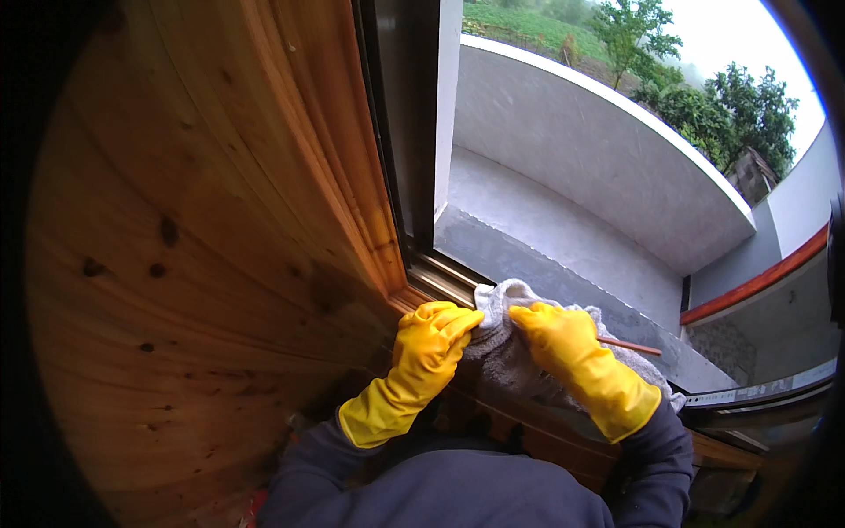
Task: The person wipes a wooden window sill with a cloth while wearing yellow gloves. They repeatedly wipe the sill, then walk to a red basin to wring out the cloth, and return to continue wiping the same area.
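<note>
Both hands wear yellow rubber gloves. My left hand (pixel 432 336) has its fingers closed on the left end of a grey-white terry cloth (pixel 505 360), at the corner of the window track (pixel 449 277). Beside it, my right hand (pixel 561 330) rests on the same cloth and grips a thin reddish-brown stick (pixel 634 346), whose free end points right. The stick's other end is hidden by the glove and the cloth. The cloth lies bunched over the track and hangs down on the inner side.
A knotty wood-panelled wall (pixel 198 264) with a wooden window frame (pixel 356 198) stands close on the left. Beyond the track lie a grey concrete ledge (pixel 528 257) and a curved balcony wall (pixel 581 138). A window sash rail (pixel 759 388) is at right.
</note>
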`<state>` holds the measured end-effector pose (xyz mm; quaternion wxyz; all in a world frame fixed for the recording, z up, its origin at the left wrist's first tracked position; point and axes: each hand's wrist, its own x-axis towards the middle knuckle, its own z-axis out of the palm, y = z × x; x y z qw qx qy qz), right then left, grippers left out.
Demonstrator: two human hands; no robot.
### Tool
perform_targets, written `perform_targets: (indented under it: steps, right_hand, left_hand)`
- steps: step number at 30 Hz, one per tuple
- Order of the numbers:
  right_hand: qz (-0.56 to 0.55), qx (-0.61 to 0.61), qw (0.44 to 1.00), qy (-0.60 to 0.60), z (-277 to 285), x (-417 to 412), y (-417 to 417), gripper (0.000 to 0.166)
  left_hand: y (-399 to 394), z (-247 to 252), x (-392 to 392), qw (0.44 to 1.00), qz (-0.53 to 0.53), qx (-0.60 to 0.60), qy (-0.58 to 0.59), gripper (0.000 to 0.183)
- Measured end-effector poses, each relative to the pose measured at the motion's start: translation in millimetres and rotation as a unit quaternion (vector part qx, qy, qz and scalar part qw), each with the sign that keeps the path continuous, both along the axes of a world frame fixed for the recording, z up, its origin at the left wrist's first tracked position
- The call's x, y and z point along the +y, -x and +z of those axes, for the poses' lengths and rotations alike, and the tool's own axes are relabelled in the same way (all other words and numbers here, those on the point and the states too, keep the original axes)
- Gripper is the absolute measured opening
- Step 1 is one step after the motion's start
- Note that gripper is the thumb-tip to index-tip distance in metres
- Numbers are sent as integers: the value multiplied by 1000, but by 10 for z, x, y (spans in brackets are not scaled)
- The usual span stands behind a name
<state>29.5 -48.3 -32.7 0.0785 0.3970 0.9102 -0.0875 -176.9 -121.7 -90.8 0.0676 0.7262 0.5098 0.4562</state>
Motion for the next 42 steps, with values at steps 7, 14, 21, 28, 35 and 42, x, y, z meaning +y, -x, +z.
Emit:
perform_targets:
  steps: [7, 14, 21, 28, 35, 42]
  right_hand:
    - [109, 147, 975, -124, -352, 131, 888, 12]
    - [120, 48, 989, -71, -459, 155, 1113, 12]
    - [29, -90, 991, 97, 146, -205, -791, 25]
    - [-93, -151, 980, 96, 420, -680, -1894, 23]
    - [35, 5, 999, 5, 105, -454, -1103, 27]
    - [132, 72, 988, 41, -1, 216, 300, 14]
  left_hand:
    - [393, 465, -103, 964, 190, 90, -163, 35]
    - [225, 278, -105, 982, 128, 80, -115, 28]
    - [-467, -23, -129, 985, -141, 88, -55, 40]
    - [-1336, -127, 42, 892, -442, 85, -48, 41]
    - [-794, -177, 16, 904, -414, 110, -9, 38]
    - [62, -75, 31, 973, -175, 141, -62, 30]
